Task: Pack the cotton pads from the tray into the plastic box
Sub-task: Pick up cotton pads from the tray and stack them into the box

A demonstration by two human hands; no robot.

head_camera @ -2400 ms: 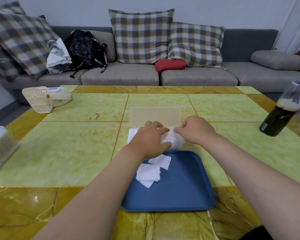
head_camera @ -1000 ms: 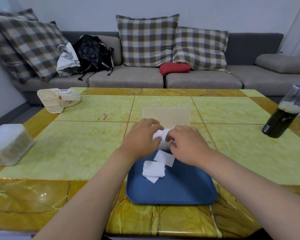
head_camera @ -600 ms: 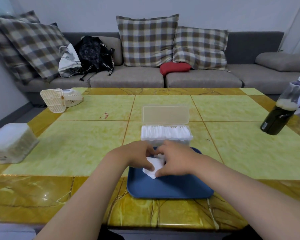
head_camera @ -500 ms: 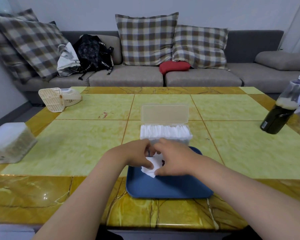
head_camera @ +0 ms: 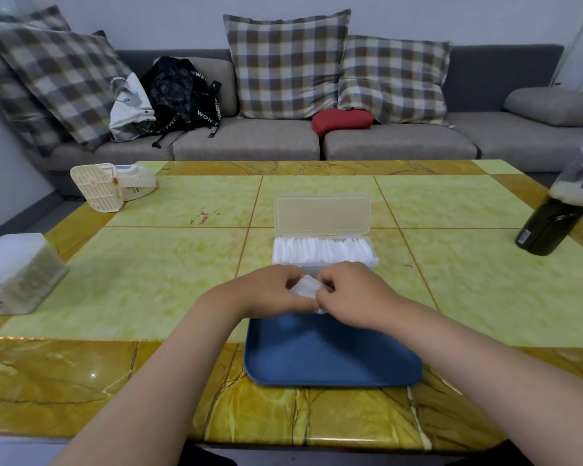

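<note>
fan [head_camera: 111, 190] left, bottle [head_camera: 552, 227] right of tray [head_camera: 330, 358]

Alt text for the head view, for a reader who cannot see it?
The left hand and right hand together pinch white cotton pads over the far edge of a blue tray, in front of an open clear plastic box holding a row of pads. All sit on a yellow tiled table before a grey sofa.

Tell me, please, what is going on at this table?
A person's left hand and right hand together pinch a small bunch of cotton pads over the far end of the blue tray, just in front of the open plastic box. The box already holds a row of pads standing on edge.
</note>
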